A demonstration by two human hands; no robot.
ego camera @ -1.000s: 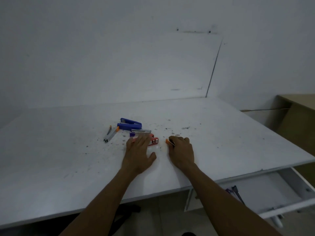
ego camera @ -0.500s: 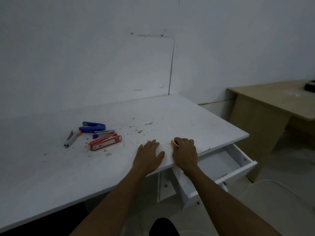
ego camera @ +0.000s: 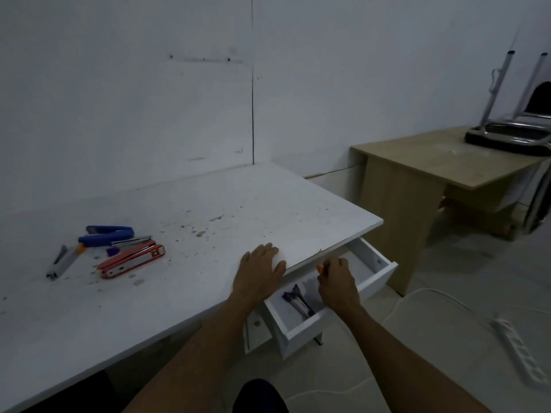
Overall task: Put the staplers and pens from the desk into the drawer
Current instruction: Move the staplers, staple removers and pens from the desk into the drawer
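1. Fingers (ego camera: 335,265) of the right hand (ego camera: 338,286) are clamped on an orange-tipped pen (ego camera: 320,268) above the open drawer (ego camera: 375,281); the left hand (ego camera: 259,275) lies flat on the bench (ego camera: 208,204), fingers spread and holding nothing.
2. Lower the pen before release, clear of the items (ego camera: 298,301) at the drawer's near end.
3. Bench edge overhangs the drawer's left side; the right side is open.
4. Red stapler (ego camera: 132,260), blue stapler (ego camera: 105,235) and grey pen (ego camera: 61,262) wait far left.
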